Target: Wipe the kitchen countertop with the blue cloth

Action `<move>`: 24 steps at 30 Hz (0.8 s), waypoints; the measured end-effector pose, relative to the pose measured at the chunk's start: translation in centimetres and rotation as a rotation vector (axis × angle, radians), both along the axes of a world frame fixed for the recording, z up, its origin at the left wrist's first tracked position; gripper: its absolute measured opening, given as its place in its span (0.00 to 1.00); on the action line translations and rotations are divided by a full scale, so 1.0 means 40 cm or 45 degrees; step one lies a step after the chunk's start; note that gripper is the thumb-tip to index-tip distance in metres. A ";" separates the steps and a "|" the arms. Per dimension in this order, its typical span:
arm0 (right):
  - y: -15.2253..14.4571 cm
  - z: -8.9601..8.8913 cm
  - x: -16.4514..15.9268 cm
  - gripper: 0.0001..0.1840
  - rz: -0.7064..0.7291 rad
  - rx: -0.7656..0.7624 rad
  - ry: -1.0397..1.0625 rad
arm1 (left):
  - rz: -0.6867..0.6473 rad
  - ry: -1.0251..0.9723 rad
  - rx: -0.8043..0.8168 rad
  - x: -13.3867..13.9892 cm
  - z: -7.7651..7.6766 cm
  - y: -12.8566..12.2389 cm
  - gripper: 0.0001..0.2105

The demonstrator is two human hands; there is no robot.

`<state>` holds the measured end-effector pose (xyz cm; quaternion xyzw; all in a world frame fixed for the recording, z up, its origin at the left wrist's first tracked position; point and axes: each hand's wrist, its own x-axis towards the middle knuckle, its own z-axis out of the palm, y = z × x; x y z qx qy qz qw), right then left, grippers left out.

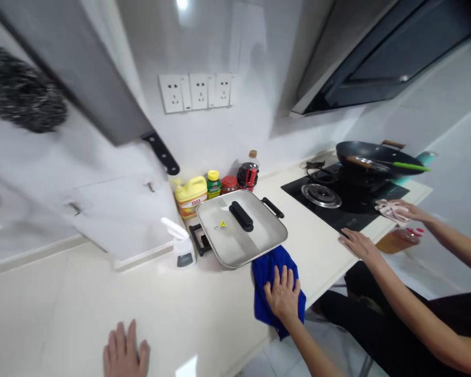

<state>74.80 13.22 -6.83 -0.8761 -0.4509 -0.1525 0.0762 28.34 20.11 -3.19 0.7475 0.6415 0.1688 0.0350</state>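
Observation:
My left hand (125, 351) lies flat on the cream counter (78, 309) at the bottom left, its fingers stretched out and nothing in it. On a blue cloth (265, 298) near the counter's front edge rests my right hand (283, 294), palm down with fingers spread. The cloth is partly under that hand, and one end hangs over the edge. Just behind it stands an electric pan with a glass lid (220, 238) and a black lid handle (241, 216). A white device with a small grey display (184, 256) is left of the pan.
A co-worker's hand (361, 245) touches the counter at right; their other hand (410, 210) presses a pale cloth (390, 211) by the black cooktop (349, 209). A wok (371, 152) stands there. Bottles and jars, including a yellow jug (192, 196), line the wall. A black knife handle (163, 154) juts out.

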 end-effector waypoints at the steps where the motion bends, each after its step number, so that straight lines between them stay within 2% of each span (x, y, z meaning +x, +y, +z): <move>1: -0.003 0.005 -0.045 0.35 0.024 -0.012 0.003 | -0.004 -0.047 -0.011 0.001 0.010 -0.004 0.35; 6: -0.025 0.022 -0.251 0.35 0.131 -0.064 0.015 | -0.008 -0.238 -0.067 -0.003 0.053 -0.026 0.32; 13: -0.050 0.020 -0.535 0.37 0.361 -0.104 0.098 | -0.011 -0.332 -0.023 -0.082 0.047 -0.054 0.23; 18: -0.022 0.019 -0.700 0.41 0.592 -0.212 0.196 | -0.041 -0.380 -0.010 -0.208 0.053 -0.099 0.24; 21: 0.029 0.027 -0.769 0.43 0.727 -0.272 0.225 | -0.050 -0.435 0.004 -0.313 0.049 -0.125 0.23; 24: 0.095 0.038 -0.822 0.44 0.788 -0.299 0.223 | 0.047 -0.543 0.007 -0.430 0.032 -0.146 0.23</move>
